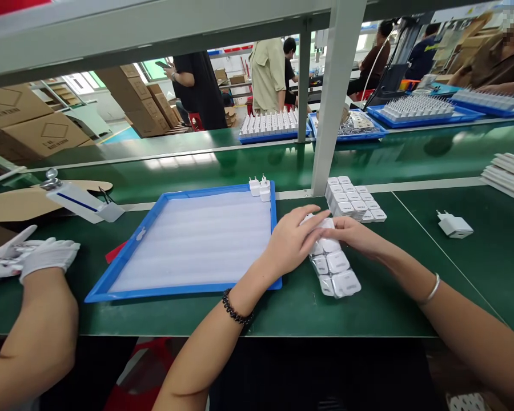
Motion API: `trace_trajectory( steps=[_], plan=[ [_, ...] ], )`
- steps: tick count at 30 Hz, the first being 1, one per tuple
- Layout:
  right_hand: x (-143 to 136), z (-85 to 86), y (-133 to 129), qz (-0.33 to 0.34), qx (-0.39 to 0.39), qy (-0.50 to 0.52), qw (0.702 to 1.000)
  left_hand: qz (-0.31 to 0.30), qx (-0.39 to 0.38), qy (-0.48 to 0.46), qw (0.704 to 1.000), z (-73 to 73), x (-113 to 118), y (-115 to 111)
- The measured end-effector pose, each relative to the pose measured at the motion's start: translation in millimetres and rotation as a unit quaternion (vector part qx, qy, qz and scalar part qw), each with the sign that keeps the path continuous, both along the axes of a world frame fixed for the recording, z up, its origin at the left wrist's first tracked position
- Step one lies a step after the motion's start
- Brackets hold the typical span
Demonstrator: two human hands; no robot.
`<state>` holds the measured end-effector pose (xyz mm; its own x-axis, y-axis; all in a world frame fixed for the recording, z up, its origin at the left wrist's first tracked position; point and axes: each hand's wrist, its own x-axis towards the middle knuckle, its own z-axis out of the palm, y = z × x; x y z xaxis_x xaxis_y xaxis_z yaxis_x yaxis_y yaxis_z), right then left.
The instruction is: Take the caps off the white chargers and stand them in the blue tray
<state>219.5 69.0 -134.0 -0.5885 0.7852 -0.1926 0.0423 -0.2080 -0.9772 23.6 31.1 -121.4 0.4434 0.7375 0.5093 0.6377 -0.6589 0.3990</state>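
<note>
In the head view, the left hand (292, 238) and right hand (354, 235), fingers loosely curled, touch the far end of the packed white pieces (337, 264) on the near green table (389, 308); whether either grips them cannot be told. Left lies the blue-rimmed tray (274, 214), its near-right edge partly behind the left arm, while a grey post (332, 97) rises beyond the hands, beside white stacks (351, 200).

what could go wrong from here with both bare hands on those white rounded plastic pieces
The upright white plug adapters at the far right corner of the blue plastic tray might tip if bumped. The stacked white blocks just beyond the right hand could shift if nudged.
</note>
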Motion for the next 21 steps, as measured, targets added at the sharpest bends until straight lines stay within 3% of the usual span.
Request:
trace_trajectory(
  steps=[2,6,14,21],
  plan=[
    [-0.2,1.9,-2.2,0.024,0.019,0.010,0.999,-0.018,-0.033,0.015,0.999,-1.1,-0.3,-0.2],
    [1.6,10.2,-7.7,0.054,0.047,0.023,0.997,0.009,-0.104,0.002,0.995,-1.6,-0.2,-0.6],
    [-6.3,6.7,-15.3,-0.043,0.113,-0.017,0.993,0.005,-0.164,0.041,0.986,7.0,2.2,-1.7],
    [-1.8,10.8,-13.9,-0.021,0.081,0.015,0.996,-0.022,-0.206,-0.012,0.978,8.8,1.9,-4.1]
  ],
)
